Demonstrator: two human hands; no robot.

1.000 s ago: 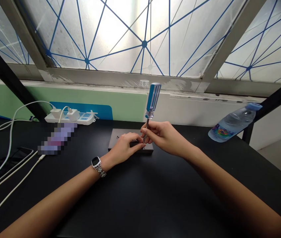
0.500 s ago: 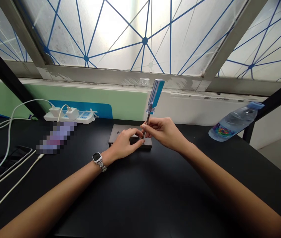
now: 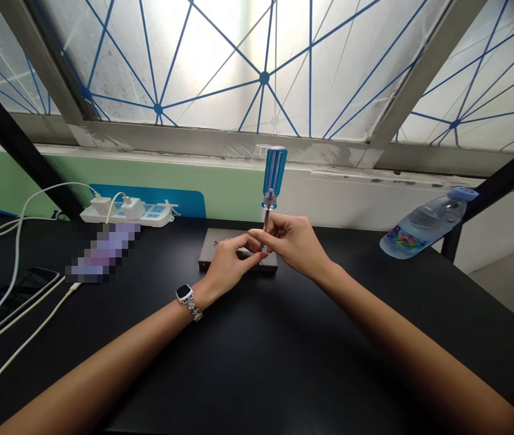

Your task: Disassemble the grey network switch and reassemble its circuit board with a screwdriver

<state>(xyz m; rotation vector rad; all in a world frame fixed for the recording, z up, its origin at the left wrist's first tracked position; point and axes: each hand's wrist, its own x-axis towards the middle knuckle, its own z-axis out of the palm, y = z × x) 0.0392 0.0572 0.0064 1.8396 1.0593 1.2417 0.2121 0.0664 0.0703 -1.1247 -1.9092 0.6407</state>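
Observation:
A screwdriver with a blue and clear handle stands almost upright, tip down, over a flat grey box. My right hand pinches its metal shaft below the handle. My left hand, with a watch on the wrist, rests over the front of the box. Its thumb and fingers close in around the lower shaft; what they pinch at the tip is too small to make out. Both hands hide part of the box top.
On the black table, a white power strip with plugs and cables lies at the back left, near a pixelated object and a dark phone-like item. A water bottle leans against a black bar at right.
The screwdriver handle has swung left and is more upright. My right hand has moved slightly left, its thumb nearer my left fingers. My left wrist has shifted a little to the right.

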